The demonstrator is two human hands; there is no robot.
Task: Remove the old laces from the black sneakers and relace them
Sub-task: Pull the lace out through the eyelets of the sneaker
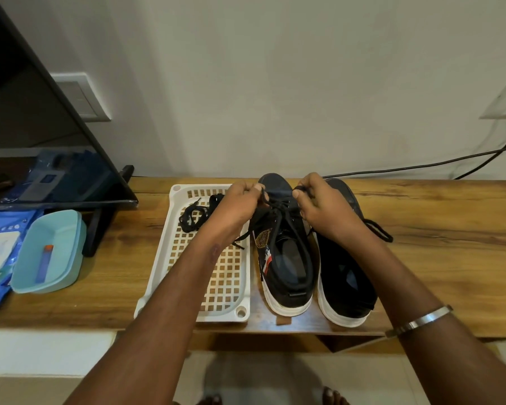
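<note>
**Supervisor:** Where are we on the lacing?

**Operator:** I see both low black canvas sneakers with white rubber soles side by side on the brown wooden table (421, 217), toes toward the wall. The left sneaker (284, 258) has a black lace (278, 217) crossed through its eyelets. My left hand (237, 209) and right hand (324, 211) are above its upper eyelets, each with fingers curled and pinching an end of that lace, so I judge I'm tightening or tying it.

**Supervisor:** And the other?

**Operator:** The right sneaker (345, 276) looks open and unlaced as far as I can tell; a loose black cord (379, 230) lies just beside it on the table. A bundle of black laces (196, 214) sits in the white perforated plastic tray (216, 287), to the left of the shoes, probably the old ones.

**Supervisor:** So roughly halfway?

**Operator:** My estimate: one shoe nearly done, one left.
</note>
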